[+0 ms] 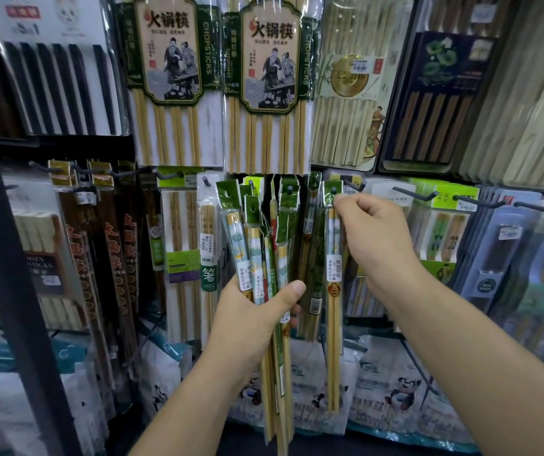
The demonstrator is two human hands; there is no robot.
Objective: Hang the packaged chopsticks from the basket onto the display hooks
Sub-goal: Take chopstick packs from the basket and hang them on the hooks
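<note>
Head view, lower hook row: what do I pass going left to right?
Dark packs → white pack → bundle in the left hand → single pack pinched by the right hand → grey packs.

A dark upright post [7, 258] runs down the left edge. Right of it stands a crowded display rack [76, 144]. Black-stick sets [60, 87] hang high beside the post, and white panda-printed packs [399, 393] sit low, far to its right. The light is even.
</note>
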